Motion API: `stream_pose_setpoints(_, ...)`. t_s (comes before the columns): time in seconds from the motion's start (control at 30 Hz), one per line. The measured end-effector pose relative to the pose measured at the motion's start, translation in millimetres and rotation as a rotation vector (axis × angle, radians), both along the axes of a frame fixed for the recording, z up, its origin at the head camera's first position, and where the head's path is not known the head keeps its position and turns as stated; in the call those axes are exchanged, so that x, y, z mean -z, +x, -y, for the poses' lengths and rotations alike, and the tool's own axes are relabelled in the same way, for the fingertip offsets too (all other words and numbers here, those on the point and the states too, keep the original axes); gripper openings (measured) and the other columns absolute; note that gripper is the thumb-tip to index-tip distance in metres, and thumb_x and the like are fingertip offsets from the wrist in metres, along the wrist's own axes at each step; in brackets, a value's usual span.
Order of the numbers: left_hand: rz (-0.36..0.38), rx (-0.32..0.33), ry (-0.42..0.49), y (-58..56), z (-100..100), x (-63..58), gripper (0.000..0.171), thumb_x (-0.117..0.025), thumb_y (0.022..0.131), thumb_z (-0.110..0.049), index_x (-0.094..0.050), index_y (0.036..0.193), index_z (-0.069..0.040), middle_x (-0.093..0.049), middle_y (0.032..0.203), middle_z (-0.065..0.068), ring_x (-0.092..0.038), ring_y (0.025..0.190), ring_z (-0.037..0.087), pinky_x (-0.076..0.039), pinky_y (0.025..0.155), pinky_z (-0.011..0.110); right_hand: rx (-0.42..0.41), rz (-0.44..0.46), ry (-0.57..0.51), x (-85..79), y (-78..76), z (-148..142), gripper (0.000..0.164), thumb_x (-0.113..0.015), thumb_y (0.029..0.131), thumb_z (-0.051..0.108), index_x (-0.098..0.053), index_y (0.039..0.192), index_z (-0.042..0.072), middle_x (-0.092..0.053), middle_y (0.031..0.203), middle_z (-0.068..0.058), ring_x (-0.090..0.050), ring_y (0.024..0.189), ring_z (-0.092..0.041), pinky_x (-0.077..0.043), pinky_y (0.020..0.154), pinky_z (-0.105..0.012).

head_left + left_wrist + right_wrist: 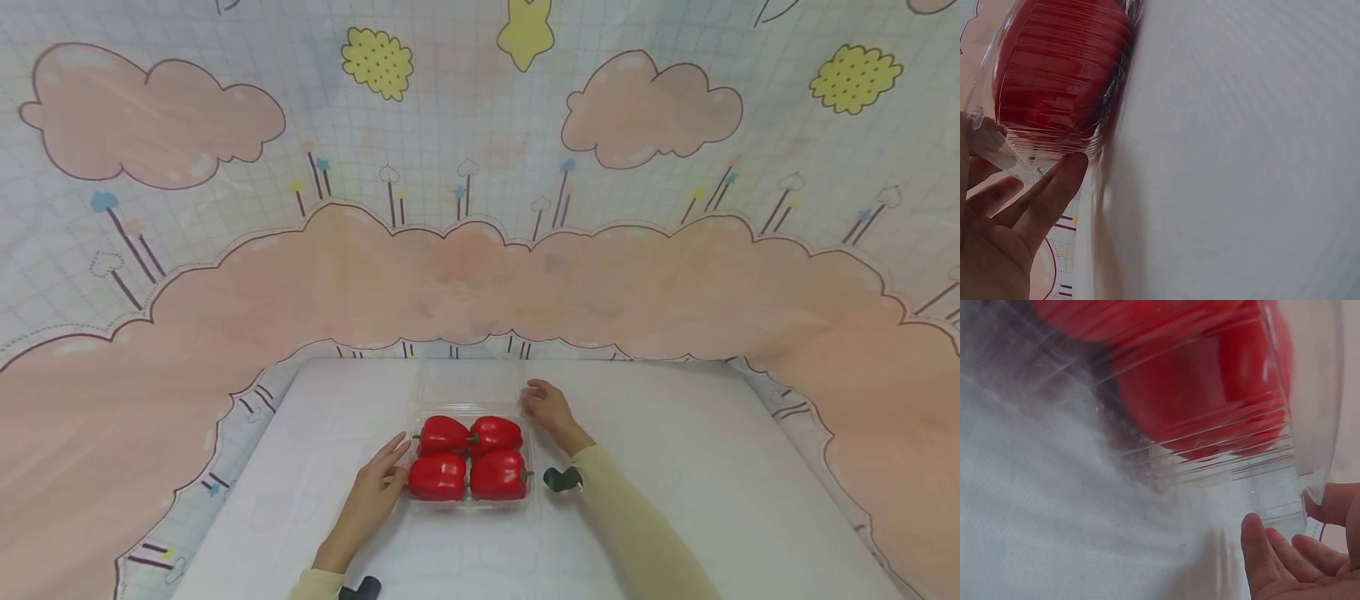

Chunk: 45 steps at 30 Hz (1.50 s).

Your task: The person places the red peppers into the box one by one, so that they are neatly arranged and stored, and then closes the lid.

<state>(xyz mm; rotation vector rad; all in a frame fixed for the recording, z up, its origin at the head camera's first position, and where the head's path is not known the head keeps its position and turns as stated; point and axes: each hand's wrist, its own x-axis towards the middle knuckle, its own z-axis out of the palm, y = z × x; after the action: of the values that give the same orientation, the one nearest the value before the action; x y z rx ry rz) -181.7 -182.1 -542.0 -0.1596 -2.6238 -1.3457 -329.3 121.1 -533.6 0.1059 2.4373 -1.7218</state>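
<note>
A clear plastic clamshell box (468, 505) sits on the white table with several red bell peppers (438, 477) inside, their green stems showing. Its transparent lid (471, 385) is folded back, away from the person. My left hand (375, 482) is at the box's left side. In the left wrist view, its extended fingers (1063, 187) touch the ribbed plastic wall. At the far right, my right hand (549, 408) is beside the lid's edge. The right wrist view shows the thumb (1335, 503) right at a clear plastic corner, with loosely bent fingers apart below it.
A white-covered table (675, 467) spreads around the box. Behind it hangs a cloth backdrop (525, 283) printed with clouds and stars, its folds coming down along both table sides. Dark wrist straps (562, 479) show near both sleeves.
</note>
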Motion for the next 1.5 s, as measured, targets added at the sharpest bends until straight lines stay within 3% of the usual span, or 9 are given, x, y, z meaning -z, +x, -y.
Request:
stream_pose_setpoints(0.23,0.031,0.004,0.009,-1.7,0.5,0.1,0.044,-0.059,0.096,-0.010,-0.055,0.140,-0.010,-0.046,0.153,0.006,-0.069,0.107,0.027,-0.061,0.083,0.030,0.014,-0.034,-0.078,-3.8,2.9,-0.2,0.048,-0.060,0.094,0.014,-0.047,0.139,0.006,-0.056,0.140,-0.019,-0.061,0.120,-0.032,-0.052,0.103,-0.044)
stream_pose_setpoints(0.63,0.028,0.005,0.013,-0.7,-3.9,-0.1,0.043,-0.059,0.096,-0.009,-0.055,0.139,-0.008,-0.046,0.153,0.007,-0.070,0.106,0.028,-0.061,0.081,0.029,0.029,-0.047,-0.116,-5.5,5.7,-6.6,0.046,-0.064,0.093,0.017,-0.048,0.133,0.002,-0.054,0.139,-0.022,-0.059,0.117,-0.032,-0.051,0.105,-0.044)
stream_pose_setpoints(0.83,0.057,-0.006,0.004,0.3,-5.6,-1.9,0.044,-0.059,0.096,-0.011,-0.055,0.140,-0.011,-0.046,0.153,0.004,-0.069,0.108,0.027,-0.061,0.082,0.029,-0.003,-0.076,-0.115,-9.7,8.6,-10.6,0.041,-0.063,0.093,0.020,-0.050,0.129,0.005,-0.055,0.139,-0.017,-0.057,0.123,-0.031,-0.047,0.109,-0.046)
stream_pose_setpoints(1.07,0.060,0.000,0.001,0.3,-5.3,-2.0,0.045,-0.059,0.096,-0.010,-0.055,0.140,-0.010,-0.045,0.154,0.004,-0.070,0.108,0.027,-0.061,0.082,0.029,-0.064,-0.082,-0.231,-13.8,9.7,-13.2,0.032,-0.057,0.095,0.009,-0.048,0.125,0.001,-0.051,0.144,-0.018,-0.053,0.133,-0.032,-0.042,0.113,-0.046)
stream_pose_setpoints(1.27,0.058,0.003,0.000,0.4,-5.4,-2.1,0.045,-0.059,0.096,-0.011,-0.054,0.141,-0.011,-0.045,0.154,0.004,-0.069,0.108,0.027,-0.061,0.082,0.029,-0.069,-0.092,-0.262,-15.9,10.8,-14.6,0.026,-0.057,0.095,0.008,-0.048,0.118,0.001,-0.051,0.145,-0.017,-0.051,0.135,-0.033,-0.040,0.114,-0.048)
stream_pose_setpoints(1.37,0.037,0.002,-0.010,-0.4,-4.7,-2.5,0.044,-0.059,0.096,-0.011,-0.055,0.140,-0.011,-0.046,0.153,0.005,-0.069,0.110,0.027,-0.061,0.084,0.030,-0.054,-0.097,-0.273,-17.7,11.4,-13.9,0.021,-0.057,0.094,0.007,-0.050,0.113,0.003,-0.054,0.143,-0.016,-0.052,0.134,-0.032,-0.041,0.114,-0.047)
stream_pose_setpoints(1.5,-0.046,-0.014,-0.038,-2.8,-2.2,-4.0,0.044,-0.061,0.095,-0.008,-0.055,0.139,-0.006,-0.049,0.150,0.010,-0.064,0.119,0.032,-0.059,0.087,0.036,-0.044,-0.096,-0.275,-19.2,12.8,-13.9,0.016,-0.058,0.094,0.007,-0.051,0.109,0.005,-0.055,0.143,-0.013,-0.052,0.134,-0.030,-0.041,0.114,-0.046)
